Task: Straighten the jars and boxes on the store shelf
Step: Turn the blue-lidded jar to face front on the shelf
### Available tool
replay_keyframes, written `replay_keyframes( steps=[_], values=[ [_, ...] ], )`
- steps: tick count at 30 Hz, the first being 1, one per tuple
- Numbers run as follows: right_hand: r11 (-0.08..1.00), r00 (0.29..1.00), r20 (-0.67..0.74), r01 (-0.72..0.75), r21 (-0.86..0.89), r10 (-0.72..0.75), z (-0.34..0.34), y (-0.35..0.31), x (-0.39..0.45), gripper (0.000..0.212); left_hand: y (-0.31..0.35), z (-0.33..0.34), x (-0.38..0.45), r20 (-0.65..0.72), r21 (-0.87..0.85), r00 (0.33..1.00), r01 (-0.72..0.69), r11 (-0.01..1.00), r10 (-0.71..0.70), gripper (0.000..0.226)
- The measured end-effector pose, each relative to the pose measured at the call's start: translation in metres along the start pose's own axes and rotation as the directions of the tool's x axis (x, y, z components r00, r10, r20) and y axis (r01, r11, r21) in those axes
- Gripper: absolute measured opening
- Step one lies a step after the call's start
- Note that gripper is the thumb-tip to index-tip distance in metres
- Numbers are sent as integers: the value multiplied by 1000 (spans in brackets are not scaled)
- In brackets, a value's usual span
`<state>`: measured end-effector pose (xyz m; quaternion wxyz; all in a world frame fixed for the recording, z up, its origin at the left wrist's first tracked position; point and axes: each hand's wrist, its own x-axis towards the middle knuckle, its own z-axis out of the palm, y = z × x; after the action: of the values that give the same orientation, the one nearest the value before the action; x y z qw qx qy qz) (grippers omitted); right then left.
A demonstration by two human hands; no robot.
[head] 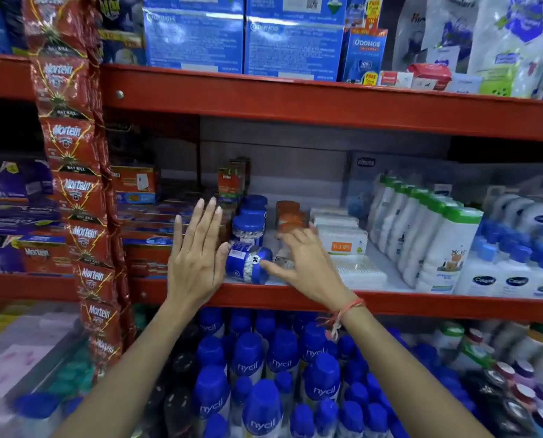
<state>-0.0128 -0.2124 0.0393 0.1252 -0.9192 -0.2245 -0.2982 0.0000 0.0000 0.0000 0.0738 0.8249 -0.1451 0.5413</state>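
Note:
A blue-labelled jar of white buds (248, 262) lies tipped on its side at the front of the middle red shelf (295, 298). Behind it a row of upright blue-lidded jars (248, 227) runs back. My left hand (197, 251) is flat with fingers spread, its thumb side against the tipped jar's left end. My right hand (301, 259) reaches in from the right, thumb touching the jar's right end, fingers curled over a blurred clear jar (284, 260). Orange-lidded jars (290, 216) stand behind that hand. White boxes (342, 238) are stacked to the right.
Hanging red Mortein sachet strips (77, 191) drape down the left upright. Red and blue boxes (146, 248) sit left of the jars. White bottles with green caps (428, 235) and blue-capped lotion bottles (513, 273) fill the right. Blue nycil bottles (279, 361) crowd the shelf below.

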Motion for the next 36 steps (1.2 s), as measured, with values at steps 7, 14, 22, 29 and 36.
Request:
replay_keyframes(
  steps=[7,14,22,29,36],
  values=[
    [999,982,188,-9,-31,15,9,0,10,88,-8,25,-30,-2,43,999,45,998,-45,55],
    [998,967,252,-11,-66,27,12,2,19,85,-10,32,-31,-53,33,998,34,999,-32,53],
    [967,965,258,-100,234,37,1,4,42,78,-10,32,-33,-45,41,998,40,998,-38,51],
    [950,962,271,-124,287,44,-2,-6,60,78,-10,32,-32,-24,54,999,44,998,-43,52],
    [929,939,345,-139,342,13,0,-11,70,76,-13,32,-33,-24,55,999,36,998,-35,52]
  ],
)
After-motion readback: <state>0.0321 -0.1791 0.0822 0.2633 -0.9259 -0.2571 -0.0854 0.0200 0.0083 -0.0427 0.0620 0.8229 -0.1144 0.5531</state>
